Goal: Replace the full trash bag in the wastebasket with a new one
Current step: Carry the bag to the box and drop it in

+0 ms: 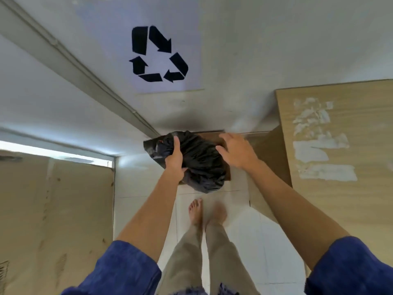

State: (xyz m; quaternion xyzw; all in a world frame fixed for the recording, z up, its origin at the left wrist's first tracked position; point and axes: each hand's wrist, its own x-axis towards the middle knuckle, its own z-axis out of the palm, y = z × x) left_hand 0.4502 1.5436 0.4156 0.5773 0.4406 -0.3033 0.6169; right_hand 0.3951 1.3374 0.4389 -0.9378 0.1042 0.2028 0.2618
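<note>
The left hand (175, 161) is clenched on the black bag (197, 160), fingers wrapped over its top left edge, thumb underneath. The right hand (236, 151) is spread flat with nothing in it, fingers splayed over the bag's right side; whether it touches the plastic I cannot tell. The bag is bunched and full, held out in front of the person above the floor tiles, close to the wall that carries the recycling sign (158, 54). A brown box (214, 137) shows just behind and beneath the bag (probably the wastebasket, though too little is visible to be sure).

This looks like the removal step: the full bag is up at or just clear of its container, and no fresh liner is anywhere in view. Next the right hand should close on the loose side so the load is held from both sides, then the bag needs lifting free and setting aside before a new one is fetched
</note>
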